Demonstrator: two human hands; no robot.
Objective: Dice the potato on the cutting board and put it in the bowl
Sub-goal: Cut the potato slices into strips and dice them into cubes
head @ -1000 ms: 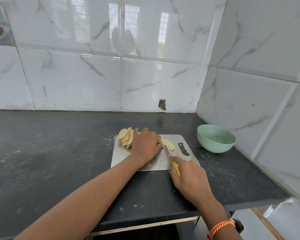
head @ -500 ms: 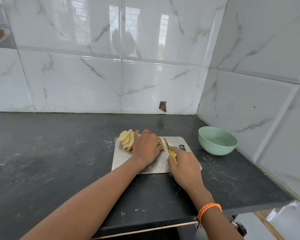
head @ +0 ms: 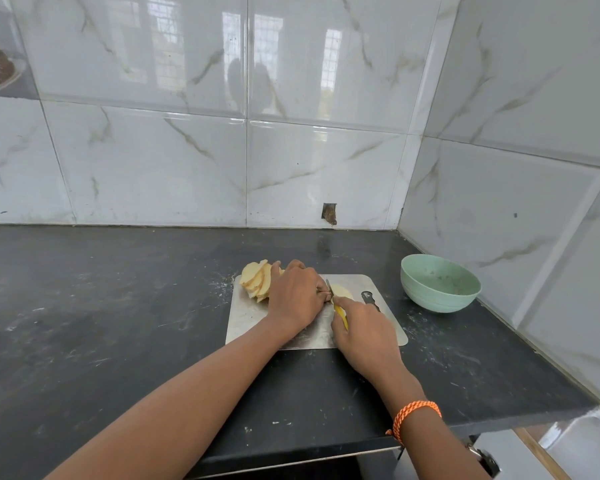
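Mid-task: potato sliced, not diced. Left hand pins slices; right hand grips knife, prob. cutting. Bowl empty.

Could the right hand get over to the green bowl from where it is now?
Probably yes. The right hand, gripping the knife, is on the cutting board, and only bare counter lies between it and the bowl.
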